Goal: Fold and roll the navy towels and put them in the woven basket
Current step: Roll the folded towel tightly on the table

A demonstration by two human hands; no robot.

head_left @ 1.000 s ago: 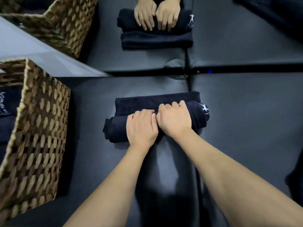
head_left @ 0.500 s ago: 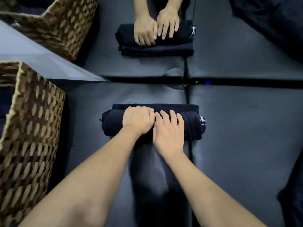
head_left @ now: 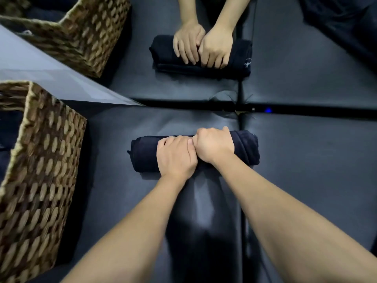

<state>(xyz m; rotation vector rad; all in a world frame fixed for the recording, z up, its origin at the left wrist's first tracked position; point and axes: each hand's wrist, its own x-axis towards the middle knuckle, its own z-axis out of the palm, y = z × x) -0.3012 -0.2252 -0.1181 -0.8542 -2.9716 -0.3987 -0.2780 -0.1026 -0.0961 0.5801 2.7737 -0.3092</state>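
On the dark mat (head_left: 306,170), in the middle of the view, lies a navy towel (head_left: 143,153) rolled up into a fat log. It lies sideways, from left to right. Both hands sit on top of the roll, side by side and touching each other. The left hand (head_left: 176,156) is on the middle of the roll with its fingers bent over the far side, grasping the cloth. The right hand (head_left: 214,145) is just to the right of it, and its fingers curl over the far side of the roll too, clenched on the towel. The right end of the roll (head_left: 250,149) sticks out past the right hand, and the left end sticks out past the left hand.

At the left stands the woven basket (head_left: 40,170), well apart from the roll. Its near side wall faces the camera. Something dark navy (head_left: 8,129) shows inside it, but what it is cannot be told.

At the far edge of the mat stands a mirror (head_left: 306,58). It shows the same roll, the same two hands and the basket again, turned around. A small blue light (head_left: 268,110) glows on the dark strip at the bottom of the mirror.
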